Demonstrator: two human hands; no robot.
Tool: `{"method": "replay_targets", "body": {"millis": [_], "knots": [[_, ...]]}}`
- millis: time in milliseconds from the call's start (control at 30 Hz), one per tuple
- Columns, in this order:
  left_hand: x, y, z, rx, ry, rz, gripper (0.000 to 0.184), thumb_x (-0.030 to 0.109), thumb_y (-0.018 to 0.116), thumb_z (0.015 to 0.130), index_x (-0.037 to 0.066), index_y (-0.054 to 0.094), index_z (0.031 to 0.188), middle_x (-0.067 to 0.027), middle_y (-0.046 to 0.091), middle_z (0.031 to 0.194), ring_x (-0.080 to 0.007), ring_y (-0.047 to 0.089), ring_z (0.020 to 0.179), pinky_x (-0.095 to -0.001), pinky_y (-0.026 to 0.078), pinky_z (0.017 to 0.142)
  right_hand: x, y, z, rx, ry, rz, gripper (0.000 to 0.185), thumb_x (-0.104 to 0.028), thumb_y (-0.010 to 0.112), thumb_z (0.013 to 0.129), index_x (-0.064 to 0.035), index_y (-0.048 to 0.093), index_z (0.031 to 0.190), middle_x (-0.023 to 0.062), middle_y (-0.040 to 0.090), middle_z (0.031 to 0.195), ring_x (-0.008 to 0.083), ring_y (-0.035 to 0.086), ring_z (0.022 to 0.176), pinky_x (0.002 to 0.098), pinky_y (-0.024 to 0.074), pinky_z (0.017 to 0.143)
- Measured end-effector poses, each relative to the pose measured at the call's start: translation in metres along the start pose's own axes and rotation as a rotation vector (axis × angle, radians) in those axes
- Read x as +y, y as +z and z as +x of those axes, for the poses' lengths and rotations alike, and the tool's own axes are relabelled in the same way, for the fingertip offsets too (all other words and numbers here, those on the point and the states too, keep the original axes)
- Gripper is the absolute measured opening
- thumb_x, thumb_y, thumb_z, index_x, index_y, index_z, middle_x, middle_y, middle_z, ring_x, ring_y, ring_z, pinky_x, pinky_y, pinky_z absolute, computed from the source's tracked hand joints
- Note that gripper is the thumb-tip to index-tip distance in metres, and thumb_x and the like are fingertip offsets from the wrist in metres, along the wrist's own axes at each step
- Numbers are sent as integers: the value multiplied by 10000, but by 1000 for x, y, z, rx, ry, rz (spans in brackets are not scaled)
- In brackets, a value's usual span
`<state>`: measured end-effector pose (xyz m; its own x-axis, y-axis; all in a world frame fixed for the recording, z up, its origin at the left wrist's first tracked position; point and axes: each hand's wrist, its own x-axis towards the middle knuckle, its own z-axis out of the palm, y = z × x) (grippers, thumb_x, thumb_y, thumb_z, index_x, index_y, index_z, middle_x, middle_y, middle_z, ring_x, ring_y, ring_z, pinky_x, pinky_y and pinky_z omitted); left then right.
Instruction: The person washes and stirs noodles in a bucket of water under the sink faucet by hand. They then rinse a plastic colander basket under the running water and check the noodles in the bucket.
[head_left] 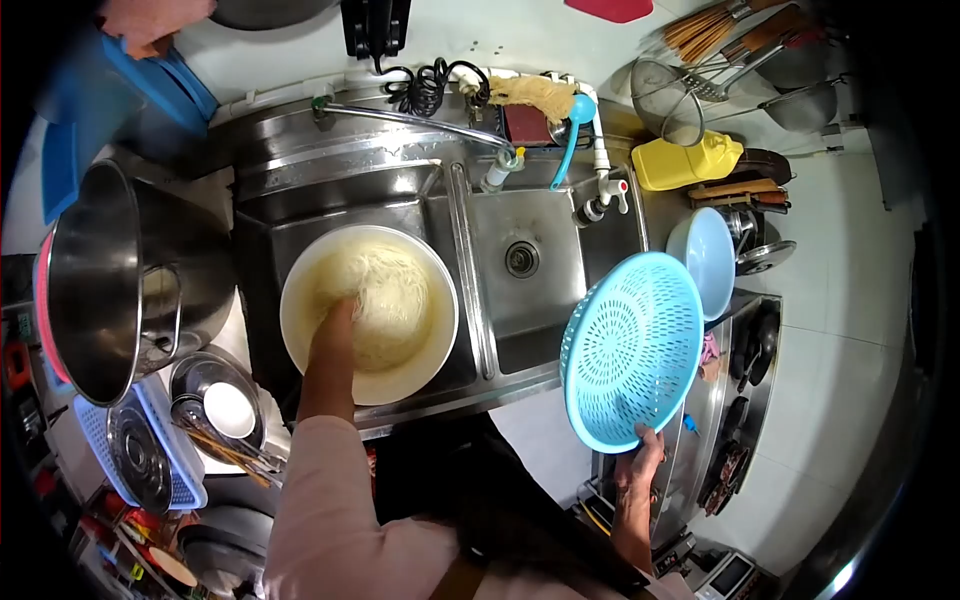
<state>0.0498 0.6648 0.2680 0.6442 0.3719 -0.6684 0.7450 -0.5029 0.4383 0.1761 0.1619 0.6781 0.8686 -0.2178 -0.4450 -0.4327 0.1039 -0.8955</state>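
A large white basin (447,275) sits in the left sink bowl, holding cloudy, pale yellowish water. Thin whitish noodles (385,290) lie in a tangled heap in that water. My left hand (342,312) reaches down into the basin at the heap's left side; its fingers are sunk out of sight, so their grip does not show. On the right, my right hand (642,455) is closed on the lower rim of a light-blue plastic colander (635,345). The colander is tilted, its perforated inside facing me, held at the sink's front right edge.
The right sink bowl (525,305) has a drain and a tap (612,200) at its corner. A deep steel pot (110,280) stands left. Behind the colander are a blue basin (710,260) and a yellow jug (680,165). A blue ladle (572,140) hangs at the back.
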Motion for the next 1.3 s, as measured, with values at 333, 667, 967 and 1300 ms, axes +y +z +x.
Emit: {"method": "replay_targets", "body": {"millis": [333,667,967,1300], "knots": [[19,-91,-60,-370,333,-878,539,326,729,850,1,593,1258,-116,661,1120,-235,636,1023,-379,514,895,-12,41,2,-154,-40,76,636,23,532,767,64,447,1396,148,568,1322,297,557,1207,426,416,1072],[84,-105,-126,308,399,-329,580,309,708,847,-22,583,1307,-192,696,1133,-342,667,1054,-425,504,940,-18,40,4,-126,-57,80,630,33,535,770,68,443,1393,155,567,1321,293,554,1210,416,419,1061],[88,-1,-97,-262,298,361,345,259,621,878,1,704,1091,-235,686,1143,-399,676,1003,-487,539,878,-14,21,6,-65,-26,82,645,36,538,791,52,423,1425,171,552,1351,305,564,1213,437,433,1062],[16,36,6,-158,17,295,317,240,610,893,-2,707,1075,-222,697,1121,-370,676,1015,-463,534,880,-26,-23,-11,78,-73,-130,633,30,516,748,88,431,1372,191,584,1240,338,609,1117,475,504,983]]}}
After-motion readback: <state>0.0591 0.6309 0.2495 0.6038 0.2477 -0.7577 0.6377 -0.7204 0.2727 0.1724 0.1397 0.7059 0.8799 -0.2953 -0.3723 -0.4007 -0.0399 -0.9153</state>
